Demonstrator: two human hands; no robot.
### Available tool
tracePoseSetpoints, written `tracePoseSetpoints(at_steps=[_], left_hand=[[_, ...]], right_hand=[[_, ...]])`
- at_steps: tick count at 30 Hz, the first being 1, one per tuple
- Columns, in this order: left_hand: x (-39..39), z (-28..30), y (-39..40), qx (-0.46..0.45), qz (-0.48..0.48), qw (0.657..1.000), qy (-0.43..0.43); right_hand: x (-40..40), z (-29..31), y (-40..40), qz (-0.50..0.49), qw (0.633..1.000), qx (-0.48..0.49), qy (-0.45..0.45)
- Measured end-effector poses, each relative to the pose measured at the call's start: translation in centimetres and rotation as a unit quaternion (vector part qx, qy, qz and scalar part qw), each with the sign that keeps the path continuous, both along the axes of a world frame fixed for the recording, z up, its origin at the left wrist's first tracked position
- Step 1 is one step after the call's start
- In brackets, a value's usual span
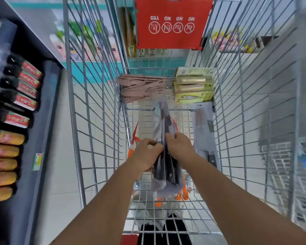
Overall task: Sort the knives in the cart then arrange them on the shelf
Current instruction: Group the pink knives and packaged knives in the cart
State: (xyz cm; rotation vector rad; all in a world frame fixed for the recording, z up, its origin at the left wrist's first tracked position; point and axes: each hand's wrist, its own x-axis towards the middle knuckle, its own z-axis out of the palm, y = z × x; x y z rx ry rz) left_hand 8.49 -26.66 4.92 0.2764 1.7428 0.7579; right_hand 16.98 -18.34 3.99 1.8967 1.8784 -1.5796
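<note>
Both hands, left hand (146, 152) and right hand (179, 145), fingers gripping black-handled knife packs (163, 147) inside cart (88, 121): sorting step; next, likely grouping with matching packs.

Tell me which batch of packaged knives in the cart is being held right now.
The black-handled knife packs, gripped edge-up between left hand and right hand. The pink, green and orange-handled batches lie untouched.
</note>
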Motion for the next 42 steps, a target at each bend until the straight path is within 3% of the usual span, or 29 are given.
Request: tracePoseSetpoints(at_steps=[5,14,20,28,33,36,39,42], left_hand=[[1.7,0.1,-0.8,0.014,0.014,0.999,-0.035],[8.7,-2.6,1.9,0.014,-0.06,0.997,-0.043],[11.7,-4.9,3.9,0.019,-0.054,0.996,-0.066],[11.8,-6.1,4.2,0.073,-0.161,0.983,-0.041],[9.0,-7.8,3.7,0.048,-0.309,0.927,0.206],[7.9,-8.4,3.4,0.037,-0.387,0.842,0.374],[8.0,-8.5,3.0,0.046,-0.518,0.765,0.381],[8.3,-8.9,2.4,0.031,-0.572,0.732,0.369]], right_hand=[[2.5,0.8,-0.3,0.024,0.999,0.03,-0.031],[8.0,0.7,2.1,0.006,0.987,0.116,-0.112],[9.2,-0.6,2.7,0.005,0.983,0.111,-0.143],[9.2,-2.3,2.4,0.061,0.976,0.104,-0.181],[8.9,-2.7,2.8,0.116,0.961,0.127,-0.219],[8.8,-3.0,2.6,0.154,0.947,0.144,-0.242],[8.8,-3.1,2.6,0.134,0.951,0.141,-0.241],[8.9,-3.3,2.6,0.122,0.954,0.142,-0.234]])
